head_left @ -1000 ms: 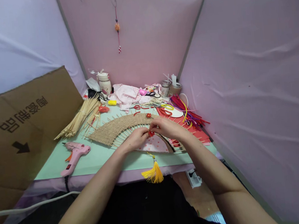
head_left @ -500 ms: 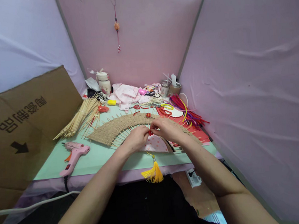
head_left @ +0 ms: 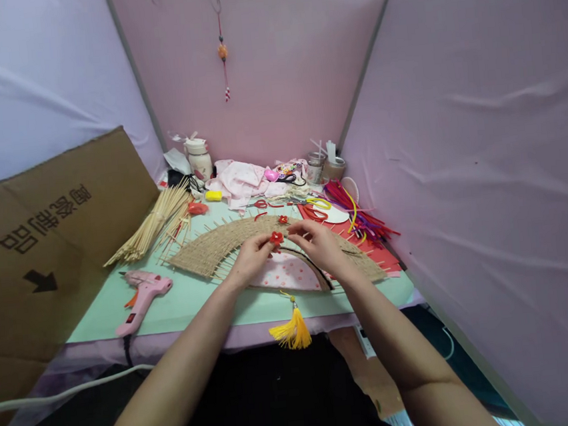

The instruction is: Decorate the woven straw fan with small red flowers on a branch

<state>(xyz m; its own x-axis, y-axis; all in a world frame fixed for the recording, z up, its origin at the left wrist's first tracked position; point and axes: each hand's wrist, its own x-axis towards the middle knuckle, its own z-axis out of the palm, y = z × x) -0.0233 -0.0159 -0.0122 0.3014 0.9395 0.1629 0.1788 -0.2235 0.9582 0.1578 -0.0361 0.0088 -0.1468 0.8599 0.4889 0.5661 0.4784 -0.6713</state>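
Note:
A red flower [head_left: 277, 238] is pinched between the thumb and fingers of my left hand [head_left: 253, 257], just above the fan. Close to its right, my right hand [head_left: 317, 244] has its thumb and forefinger slightly apart, with nothing visible between them. Both hands are over a fan [head_left: 216, 243] of thin sticks woven with brown twine along its arc. Pink dotted cloth [head_left: 292, 272] covers the fan's lower middle, and a yellow tassel [head_left: 295, 329] hangs below it past the table edge. A second red flower [head_left: 283, 220] rests on the woven band.
To the left lie a pink glue gun [head_left: 144, 297] and a bundle of sticks [head_left: 156, 218], beside a cardboard sheet [head_left: 66, 241]. Orange-handled scissors [head_left: 314, 213], coloured pipe cleaners [head_left: 364, 215] and red sheets are on the right. A bottle [head_left: 199, 159] and cups stand behind.
My hands have drawn apart. The red flower, earlier mostly hidden between both hands, now shows facing up in my left fingers, slightly higher and to the left.

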